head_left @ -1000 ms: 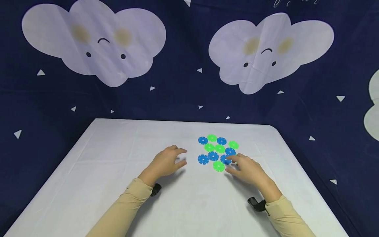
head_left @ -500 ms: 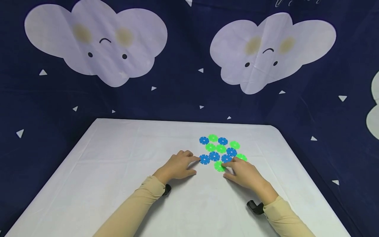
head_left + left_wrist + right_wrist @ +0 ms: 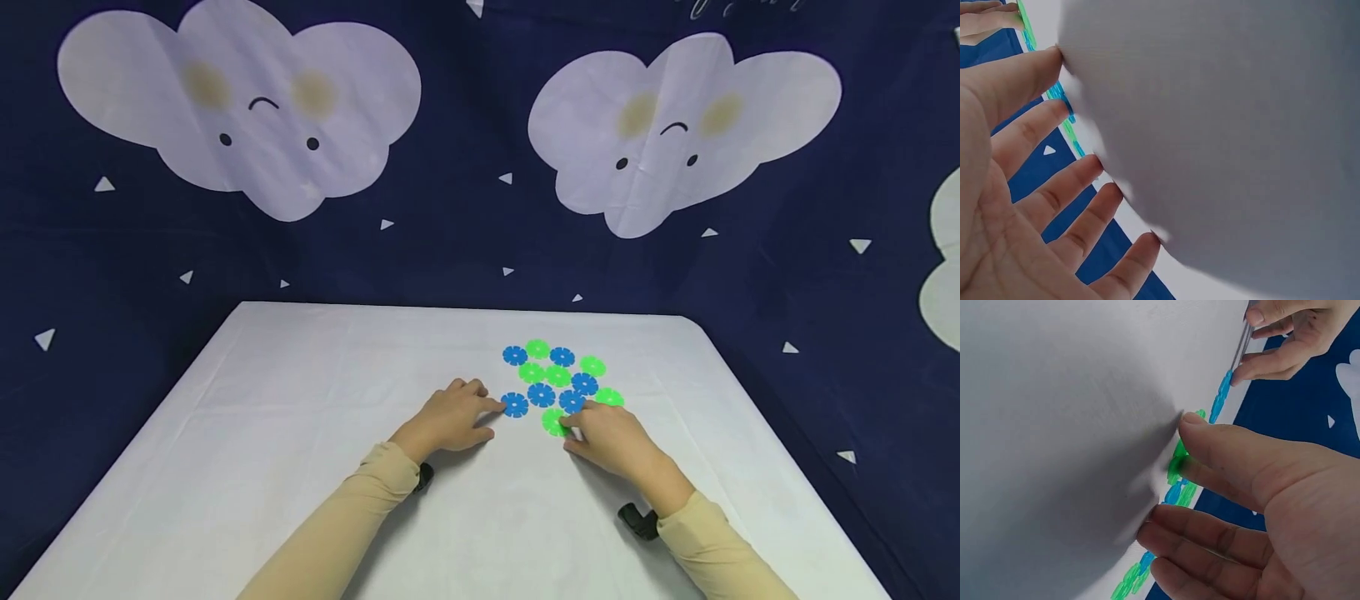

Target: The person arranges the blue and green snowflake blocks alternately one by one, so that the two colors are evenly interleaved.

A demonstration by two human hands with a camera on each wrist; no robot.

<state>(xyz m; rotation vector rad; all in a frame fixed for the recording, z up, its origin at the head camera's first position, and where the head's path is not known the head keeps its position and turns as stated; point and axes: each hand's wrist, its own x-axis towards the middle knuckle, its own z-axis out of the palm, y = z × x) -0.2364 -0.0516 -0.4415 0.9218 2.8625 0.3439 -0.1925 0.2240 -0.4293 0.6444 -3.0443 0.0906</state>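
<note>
Your left hand (image 3: 448, 421) has its fingers spread, the index fingertip at the left edge of a flat, round, blue notched plastic disc (image 3: 515, 406) on the near left of the cluster. Your right hand (image 3: 611, 437) rests its index fingertip on the bright green notched plastic disc (image 3: 552, 422) nearest you, thumb held apart, pinching nothing. Other blue and green discs (image 3: 558, 377) lie flat beyond, right of centre on the white-covered table (image 3: 225, 467).

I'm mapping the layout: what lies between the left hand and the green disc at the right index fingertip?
In the head view, a blue disc at the left hand, then bare tabletop before the green disc.
</note>
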